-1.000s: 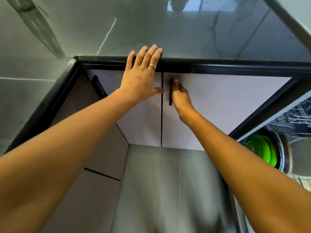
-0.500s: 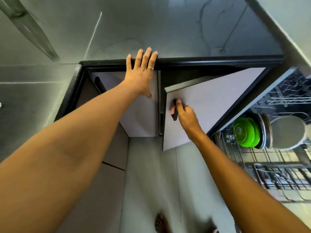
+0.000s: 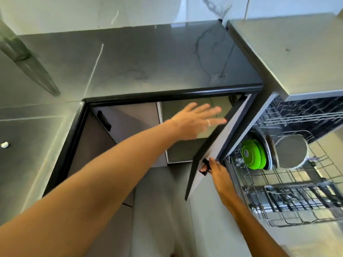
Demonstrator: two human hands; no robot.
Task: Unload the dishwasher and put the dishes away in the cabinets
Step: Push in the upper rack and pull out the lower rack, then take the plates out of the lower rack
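Under the counter, right hand [image 3: 217, 168] fingers grip the open door's handle [image 3: 205, 166]; left hand [image 3: 194, 120] fingers spread, empty.

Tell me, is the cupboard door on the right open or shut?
Open. The right cupboard door is swung far out, the right hand grips its black handle, and the cupboard's inside shows.

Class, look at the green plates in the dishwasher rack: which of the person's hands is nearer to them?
Right. The right hand grips the cabinet door handle just left of the green plates; the left hand reaches toward the open cabinet, farther left.
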